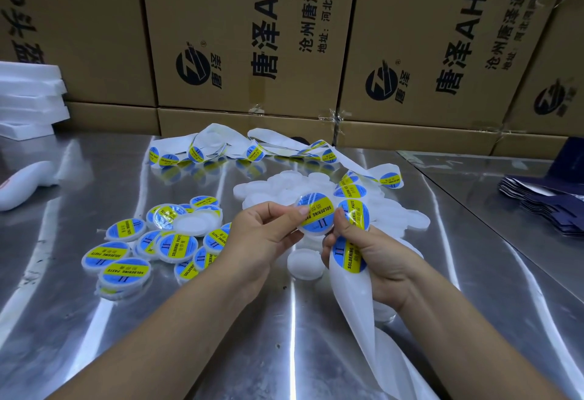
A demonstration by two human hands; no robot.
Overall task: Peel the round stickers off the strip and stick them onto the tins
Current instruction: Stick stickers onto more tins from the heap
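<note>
Fingers of our left hand (263, 233) pinch a labelled tin (316, 214) at frame centre; just right of it, our right hand (379, 260) grips the sticker strip (354, 305) in curled fingers.

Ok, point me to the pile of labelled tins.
The labelled tins lie left in the head view, on the steel table beside the left hand.

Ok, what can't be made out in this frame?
Head view, the only one:
The held tin: its rim is partly covered by the left hand and right hand, so whether its sticker is fully stuck down is unclear.
The strip: its loose end runs off the bottom edge.
The blank tins: partly behind hands and strip, uncountable.
The white object: cut off by the left edge, unidentifiable.
</note>
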